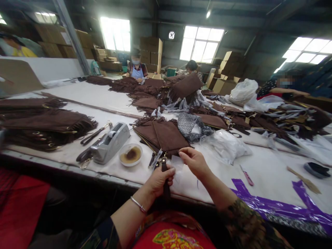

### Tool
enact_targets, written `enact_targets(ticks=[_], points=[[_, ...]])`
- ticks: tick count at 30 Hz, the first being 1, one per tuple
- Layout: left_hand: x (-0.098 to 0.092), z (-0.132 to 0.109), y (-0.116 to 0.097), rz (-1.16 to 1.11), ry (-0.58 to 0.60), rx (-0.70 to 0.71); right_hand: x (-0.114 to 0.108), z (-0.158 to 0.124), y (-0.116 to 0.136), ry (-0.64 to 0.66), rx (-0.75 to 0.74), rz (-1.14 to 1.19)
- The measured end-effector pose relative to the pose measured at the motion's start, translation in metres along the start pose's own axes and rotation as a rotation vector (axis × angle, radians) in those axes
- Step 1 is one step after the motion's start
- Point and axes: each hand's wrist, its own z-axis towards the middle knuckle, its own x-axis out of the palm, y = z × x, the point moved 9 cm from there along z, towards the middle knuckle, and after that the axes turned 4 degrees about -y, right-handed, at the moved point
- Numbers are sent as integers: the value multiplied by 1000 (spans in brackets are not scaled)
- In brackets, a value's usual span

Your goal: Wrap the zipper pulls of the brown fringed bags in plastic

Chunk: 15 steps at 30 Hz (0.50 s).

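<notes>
My left hand (162,180) is closed around a dark brown wrist strap (166,183) with a metal clasp at its upper end. A small piece of clear plastic film (177,163) sits beside my left thumb. The fingers of my right hand (195,162) are pinched together at the film's upper corner. Just beyond both hands lies a brown fringed bag (166,138), with its zipper edge and a small tag near the strap's clasp. To the left are a grey tape dispenser (111,141) and a white dish (131,155) of brownish contents.
Brown fringed bags (44,124) are stacked at left, and more lie heaped across the table. Right of my hands are crumpled plastic (225,147), a pink cutter (247,176), a brush (304,180) and purple tape (275,204). Co-workers sit across the table.
</notes>
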Motion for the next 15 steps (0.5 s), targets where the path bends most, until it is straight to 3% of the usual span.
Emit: enact_targets(ticks=[2,5,7,9,12,15], points=[[-4,1,-1,-69,-26,5,1,-13,-27,-41,161,192],[-3,2,-2,-81,-20,17,19,-34,-43,83,220,229],[0,3,-2,-51,-9,31,24,-39,-41,79,190,177],[1,3,-1,-22,-13,31,20,-35,-35,-12,172,122],[-1,-3,-1,10,-42,3,8,-26,-23,-109,136,31],[-5,-16,-6,65,-24,-19,-9,-27,-12,-119,62,-71]])
